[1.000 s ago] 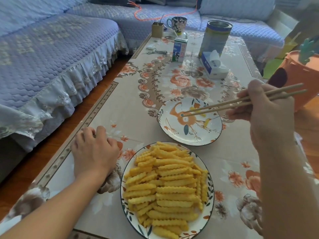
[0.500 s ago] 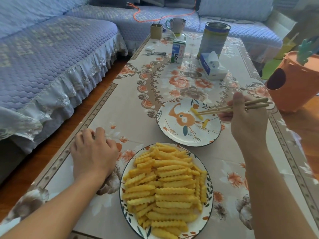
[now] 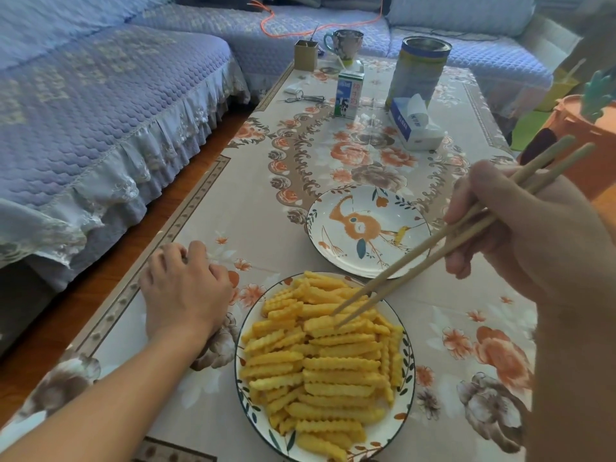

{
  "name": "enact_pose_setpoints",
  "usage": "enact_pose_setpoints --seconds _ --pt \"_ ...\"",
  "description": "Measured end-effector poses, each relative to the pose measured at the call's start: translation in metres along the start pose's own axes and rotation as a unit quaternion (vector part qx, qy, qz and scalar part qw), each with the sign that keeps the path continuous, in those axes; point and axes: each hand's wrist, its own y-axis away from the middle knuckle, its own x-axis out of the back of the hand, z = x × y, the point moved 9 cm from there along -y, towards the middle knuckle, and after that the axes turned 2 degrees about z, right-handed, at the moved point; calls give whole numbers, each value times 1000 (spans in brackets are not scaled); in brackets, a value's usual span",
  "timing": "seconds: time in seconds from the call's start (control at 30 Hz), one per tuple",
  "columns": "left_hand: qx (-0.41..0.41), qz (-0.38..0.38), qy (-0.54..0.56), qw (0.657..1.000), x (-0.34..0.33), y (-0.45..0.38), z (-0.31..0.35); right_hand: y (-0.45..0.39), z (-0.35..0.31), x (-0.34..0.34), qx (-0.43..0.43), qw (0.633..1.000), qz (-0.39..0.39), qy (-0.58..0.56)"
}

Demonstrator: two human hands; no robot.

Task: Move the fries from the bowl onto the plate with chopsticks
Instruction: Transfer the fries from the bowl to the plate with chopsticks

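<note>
A pile of yellow crinkle-cut fries (image 3: 333, 365) fills the near dish (image 3: 408, 388) with a leaf-patterned rim. Beyond it stands a second dish (image 3: 333, 255), white with an orange painted figure; a small yellow shape on its right side cannot be told from the pattern. My right hand (image 3: 520, 235) grips a pair of wooden chopsticks (image 3: 400, 275), whose tips reach down-left into the top of the fry pile, slightly apart. My left hand (image 3: 183, 288) rests on the tablecloth left of the near dish, fingers loosely curled, holding nothing.
At the far end of the floral table stand a milk carton (image 3: 348, 95), a tall tin (image 3: 420, 68), a tissue pack (image 3: 413, 123), a mug (image 3: 343, 43) and a small box (image 3: 305, 55). A blue sofa (image 3: 100, 111) lies left, an orange container (image 3: 583, 145) right.
My right hand has swung the chopsticks from over the far dish down toward me, and their tips now touch the fries in the near dish. The left hand has stayed put.
</note>
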Motion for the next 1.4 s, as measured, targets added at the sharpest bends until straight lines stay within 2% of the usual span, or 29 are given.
enact_pose_setpoints --seconds 0.17,0.27,0.33,0.4,0.5,0.63,0.8,1.0,1.4 --pt "2 -1 1 1000 -1 0 -1 2 3 -12 -14 997 -55 43" --pt "1 5 -1 1000 0 0 -1 3 -1 -10 -2 998 -44 37" --pt "1 4 -1 1000 0 0 0 0 -5 6 24 999 27 15" --pt "1 2 -2 1000 0 0 0 -2 -5 29 52 990 131 17" --pt "0 3 0 1000 0 1 -1 -1 -2 62 71 954 267 118" --pt "0 5 0 1000 0 0 0 0 9 74 41 914 327 234" --pt "-1 8 -1 1000 0 1 -1 -3 14 62 43 889 338 308" --pt "-1 8 -4 1000 -2 -1 -2 -9 28 59 37 885 326 331" --pt "-4 15 -4 1000 -6 -2 -6 13 27 51 18 905 361 224"
